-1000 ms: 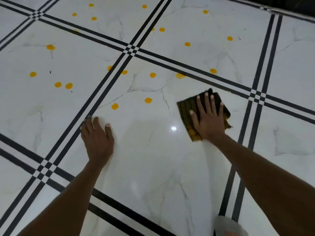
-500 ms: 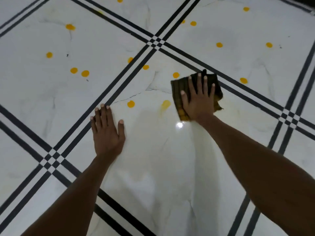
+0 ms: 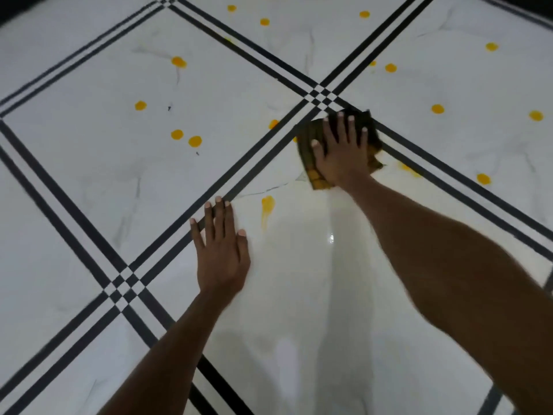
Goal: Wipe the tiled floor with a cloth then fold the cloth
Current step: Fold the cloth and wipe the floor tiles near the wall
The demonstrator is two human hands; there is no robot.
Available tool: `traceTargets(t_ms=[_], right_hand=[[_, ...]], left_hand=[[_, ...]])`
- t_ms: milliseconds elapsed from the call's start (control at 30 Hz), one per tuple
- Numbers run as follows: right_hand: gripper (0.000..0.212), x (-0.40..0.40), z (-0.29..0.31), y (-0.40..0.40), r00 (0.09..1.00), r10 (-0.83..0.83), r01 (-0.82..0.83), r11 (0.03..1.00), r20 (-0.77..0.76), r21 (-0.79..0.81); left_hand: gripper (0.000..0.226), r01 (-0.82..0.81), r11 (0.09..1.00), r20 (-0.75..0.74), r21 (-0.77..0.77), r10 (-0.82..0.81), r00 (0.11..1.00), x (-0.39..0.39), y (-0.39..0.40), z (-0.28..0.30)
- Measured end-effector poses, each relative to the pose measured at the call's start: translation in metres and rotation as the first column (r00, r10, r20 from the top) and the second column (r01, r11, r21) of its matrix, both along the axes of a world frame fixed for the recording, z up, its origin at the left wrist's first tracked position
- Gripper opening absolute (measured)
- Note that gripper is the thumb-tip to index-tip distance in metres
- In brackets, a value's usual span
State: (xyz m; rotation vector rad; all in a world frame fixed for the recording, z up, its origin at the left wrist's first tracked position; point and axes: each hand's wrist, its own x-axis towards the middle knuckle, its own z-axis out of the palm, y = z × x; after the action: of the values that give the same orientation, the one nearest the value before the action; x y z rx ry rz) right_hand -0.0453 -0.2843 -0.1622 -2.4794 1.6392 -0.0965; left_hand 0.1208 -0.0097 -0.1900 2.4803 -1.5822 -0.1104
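A dark green-brown cloth (image 3: 308, 139) lies flat on the white marble tiled floor (image 3: 89, 175), near a crossing of black tile stripes (image 3: 320, 94). My right hand (image 3: 341, 151) presses on the cloth with fingers spread, covering most of it. My left hand (image 3: 221, 250) rests palm down on the bare tile, closer to me and to the left, fingers apart, holding nothing. A smeared yellow spot (image 3: 267, 205) lies between the two hands. Several round yellow spots (image 3: 195, 141) dot the tiles to the left and beyond.
Black double stripes run diagonally across the floor and cross at a second junction (image 3: 125, 284) near my left forearm. A faint yellow smear (image 3: 410, 170) lies right of the cloth. More yellow spots (image 3: 437, 109) sit on the right tiles. A dark edge (image 3: 532, 10) borders the far right.
My right hand has pushed the cloth forward and to the left toward the stripe crossing, over one yellow spot. Another spot nearer me is now smeared. My left hand stays planted.
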Motion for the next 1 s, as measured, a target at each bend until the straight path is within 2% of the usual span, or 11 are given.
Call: traceTargets(t_ms=[100, 167, 233, 333, 433, 533, 667, 733, 800, 900, 1000], right_hand=[[0.063, 0.052, 0.001, 0.066, 0.949, 0.317, -0.316, 0.945, 0.0, -0.086], [0.061, 0.02, 0.001, 0.127, 0.845, 0.534, -0.534, 0.843, -0.02, -0.064], [0.062, -0.036, 0.001, 0.141, 0.792, 0.61, -0.611, 0.792, -0.03, -0.009], [0.064, -0.059, 0.004, 0.06, 0.93, 0.364, -0.366, 0.93, -0.051, -0.041], [0.072, 0.008, 0.007, 0.002, 0.994, 0.11, -0.109, 0.994, -0.021, 0.02], [0.07, 0.066, 0.003, 0.066, 0.941, 0.338, -0.338, 0.941, -0.018, -0.024], [0.062, -0.013, 0.001, 0.154, 0.792, 0.609, -0.61, 0.792, -0.039, -0.007], [0.063, -0.073, 0.0, 0.128, 0.825, 0.561, -0.564, 0.826, -0.07, -0.022], [0.063, -0.098, 0.0, 0.069, 0.933, 0.349, -0.356, 0.931, -0.087, -0.079], [0.065, -0.043, -0.001, 0.025, 0.998, 0.049, -0.05, 0.997, -0.025, -0.056], [0.062, 0.017, -0.004, 0.083, 0.957, 0.29, -0.289, 0.952, -0.001, -0.101]], left_hand=[[0.064, -0.002, 1.0, -0.01, 0.018, 0.002, 1.0, 0.002, -0.002, 0.0], [0.063, 0.002, 1.0, -0.022, 0.017, -0.001, 1.0, -0.001, -0.001, 0.003], [0.063, 0.001, 1.0, -0.034, 0.014, 0.0, 0.999, 0.001, 0.0, 0.005], [0.063, -0.015, 1.0, -0.039, 0.006, 0.015, 0.999, -0.002, -0.001, 0.004], [0.063, -0.009, 1.0, -0.034, -0.005, 0.008, 0.999, -0.001, -0.001, 0.001], [0.063, -0.01, 1.0, -0.04, 0.011, 0.01, 0.999, 0.002, -0.001, 0.001], [0.063, 0.007, 1.0, -0.044, 0.021, -0.006, 0.999, 0.002, 0.0, 0.005], [0.063, -0.002, 1.0, -0.055, 0.019, 0.003, 0.998, 0.001, 0.001, 0.006], [0.063, -0.014, 1.0, -0.053, 0.02, 0.015, 0.998, -0.001, 0.0, 0.006], [0.065, -0.015, 0.999, -0.037, 0.039, 0.017, 0.999, -0.002, 0.0, 0.003], [0.067, 0.005, 0.999, -0.034, 0.049, -0.003, 0.999, 0.001, 0.0, 0.003]])
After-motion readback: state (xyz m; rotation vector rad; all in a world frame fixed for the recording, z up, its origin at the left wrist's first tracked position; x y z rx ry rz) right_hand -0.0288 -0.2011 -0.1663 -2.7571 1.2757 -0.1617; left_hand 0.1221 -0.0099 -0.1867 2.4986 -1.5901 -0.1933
